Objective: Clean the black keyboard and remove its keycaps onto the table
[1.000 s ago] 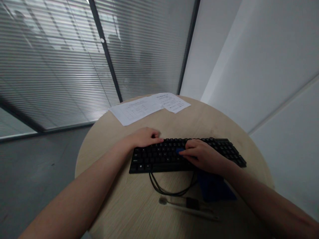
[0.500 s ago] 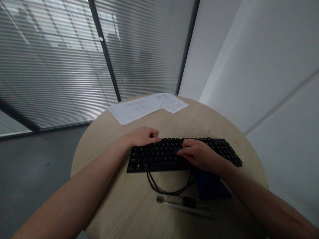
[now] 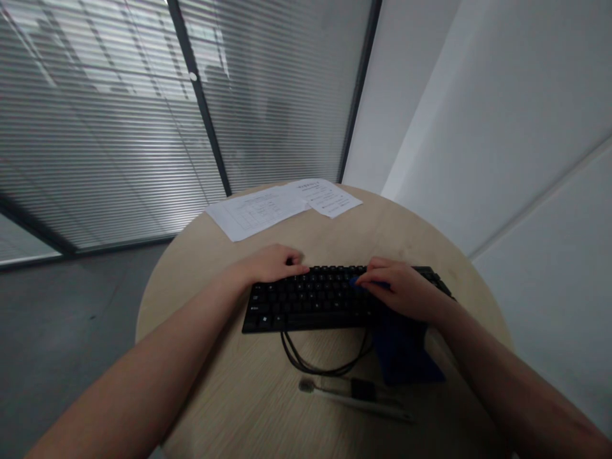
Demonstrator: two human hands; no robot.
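A black keyboard [image 3: 310,306] lies on the round wooden table, its cable looped below the near edge. My left hand [image 3: 275,262] is closed on the keyboard's upper left edge, thumb on the top keys. Over the right half of the keys, my right hand [image 3: 394,287] pinches part of a dark blue cloth [image 3: 406,357], with a bit of blue showing at the fingertips. The rest of the cloth hangs over the keyboard's near edge onto the table.
Printed papers [image 3: 258,210] lie at the table's far side. A toothbrush-like brush [image 3: 354,400] and a second brush with a dark band [image 3: 362,389] rest near the front. Blinds and a white wall stand behind the table [image 3: 229,408].
My right hand has moved right and slightly up over the keys, with the blue cloth in its fingers. The left hand stays at the keyboard's edge.
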